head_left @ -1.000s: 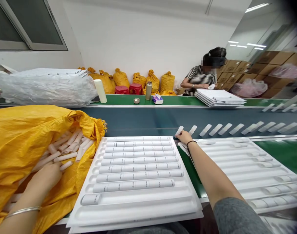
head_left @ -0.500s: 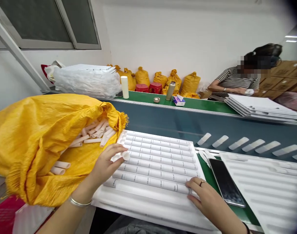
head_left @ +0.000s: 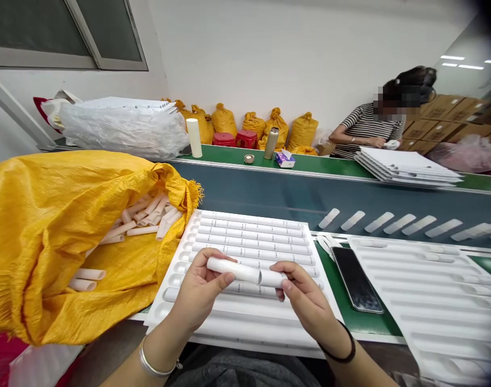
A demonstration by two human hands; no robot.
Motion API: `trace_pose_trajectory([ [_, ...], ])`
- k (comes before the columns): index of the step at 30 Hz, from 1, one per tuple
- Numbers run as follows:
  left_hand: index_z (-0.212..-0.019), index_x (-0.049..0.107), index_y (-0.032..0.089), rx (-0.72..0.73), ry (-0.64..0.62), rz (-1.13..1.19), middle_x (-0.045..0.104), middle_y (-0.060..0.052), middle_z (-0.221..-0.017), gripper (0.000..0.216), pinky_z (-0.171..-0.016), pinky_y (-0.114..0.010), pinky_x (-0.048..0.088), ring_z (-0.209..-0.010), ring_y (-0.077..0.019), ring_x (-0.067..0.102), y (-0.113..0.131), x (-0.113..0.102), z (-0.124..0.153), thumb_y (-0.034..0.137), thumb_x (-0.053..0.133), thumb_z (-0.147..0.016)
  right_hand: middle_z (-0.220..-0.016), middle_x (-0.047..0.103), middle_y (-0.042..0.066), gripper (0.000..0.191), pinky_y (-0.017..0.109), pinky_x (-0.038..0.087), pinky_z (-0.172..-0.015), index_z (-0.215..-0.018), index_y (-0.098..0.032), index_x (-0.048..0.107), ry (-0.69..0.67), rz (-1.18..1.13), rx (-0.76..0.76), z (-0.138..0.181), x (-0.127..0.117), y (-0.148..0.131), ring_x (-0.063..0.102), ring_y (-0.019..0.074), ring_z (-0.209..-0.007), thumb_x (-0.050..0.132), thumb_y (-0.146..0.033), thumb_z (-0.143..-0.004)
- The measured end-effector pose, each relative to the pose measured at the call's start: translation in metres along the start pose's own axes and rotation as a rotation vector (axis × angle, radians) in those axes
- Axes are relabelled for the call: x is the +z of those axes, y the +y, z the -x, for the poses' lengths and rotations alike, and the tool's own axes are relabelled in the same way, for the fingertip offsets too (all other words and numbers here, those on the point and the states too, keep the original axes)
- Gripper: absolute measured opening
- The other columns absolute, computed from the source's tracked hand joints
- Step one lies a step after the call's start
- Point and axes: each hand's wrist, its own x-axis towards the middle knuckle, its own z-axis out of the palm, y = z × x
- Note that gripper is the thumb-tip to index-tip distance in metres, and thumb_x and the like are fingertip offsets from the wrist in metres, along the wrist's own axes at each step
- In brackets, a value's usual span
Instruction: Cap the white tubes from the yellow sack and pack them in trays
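Above the white grooved tray (head_left: 269, 321), my left hand (head_left: 199, 293) is closed around a whitish, translucent plastic tube (head_left: 233, 270). A white cylinder (head_left: 271, 278) with small print is pinched between the fingers of my right hand (head_left: 305, 295). Its left end meets the tube's right end; whether it sits inside cannot be made out. Behind and below the hands, rows of white printed cylinders (head_left: 253, 240) lie in the tray's grooves. More whitish tubes (head_left: 149, 212) lie in the mouth of a yellow woven sack (head_left: 68, 215) on the left.
A phone (head_left: 357, 279) lies right of the tray, beside a second grooved tray (head_left: 394, 290). Several tubes rest along the blue belt (head_left: 253, 188). Across it stand a flask (head_left: 271, 143), a tissue pack (head_left: 284, 158) and stacked white trays (head_left: 406, 165), where a person works.
My left hand has moved right from the tray's left side with the tube. My right hand has lifted from the tray with a printed cylinder, and the two pieces now meet.
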Motion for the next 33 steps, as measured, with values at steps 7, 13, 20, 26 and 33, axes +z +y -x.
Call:
trace_pose_trajectory([
  [7,-0.110,0.063,0.023,0.212,-0.317,-0.830,0.067,-0.005,-0.101,0.027,-0.083,-0.029,0.046,-0.094,-0.0201,0.061,0.025,-0.017,0.008,0.034,0.059,-0.085,-0.111,0.057,0.007,0.038,0.032,0.046,-0.090,-0.126,-0.025,0.049,-0.203,0.431,-0.392,-0.024,-0.018,-0.016,0.054,0.0179,-0.106,0.048,-0.011,-0.090],
  [13,-0.117,0.056,0.021,0.454,-0.327,-0.986,0.065,-0.006,-0.096,0.028,-0.077,-0.027,0.047,-0.087,-0.0171,0.060,0.023,-0.016,0.012,0.025,0.054,-0.089,-0.102,0.062,0.005,0.029,0.029,0.049,-0.079,-0.121,-0.025,0.051,-0.139,0.420,-0.325,-0.028,-0.009,-0.013,0.059,0.0168,-0.093,0.048,-0.019,-0.093],
  [20,-0.134,0.043,0.018,0.802,-0.323,-1.147,0.061,-0.009,-0.095,0.047,-0.078,-0.031,0.051,-0.088,-0.0188,0.057,0.016,-0.020,0.010,0.016,0.054,-0.088,-0.087,0.064,0.002,0.023,0.025,0.048,-0.066,-0.114,-0.023,0.057,-0.163,0.350,-0.131,-0.029,-0.001,-0.019,0.059,0.0138,-0.074,0.049,-0.029,-0.094],
  [26,-0.146,0.024,0.016,0.822,-0.355,-1.185,0.061,-0.008,-0.088,0.061,-0.071,-0.030,0.052,-0.079,-0.0174,0.056,0.014,-0.012,0.019,0.017,0.049,-0.091,-0.094,0.066,0.004,0.025,0.026,0.049,-0.072,-0.117,-0.022,0.056,-0.197,0.384,-0.201,-0.022,0.012,-0.027,0.061,0.0147,-0.080,0.047,-0.029,-0.094],
  [33,-0.141,0.034,0.019,0.493,-0.234,-1.499,0.059,-0.013,-0.122,0.062,-0.094,-0.040,0.048,-0.112,-0.0256,0.056,0.019,-0.079,-0.024,0.044,0.053,-0.087,-0.093,0.065,0.006,0.020,0.029,0.046,-0.079,-0.098,-0.018,0.066,-0.146,0.972,0.081,-0.075,-0.029,0.011,0.059,0.0194,-0.086,0.067,-0.026,-0.079],
])
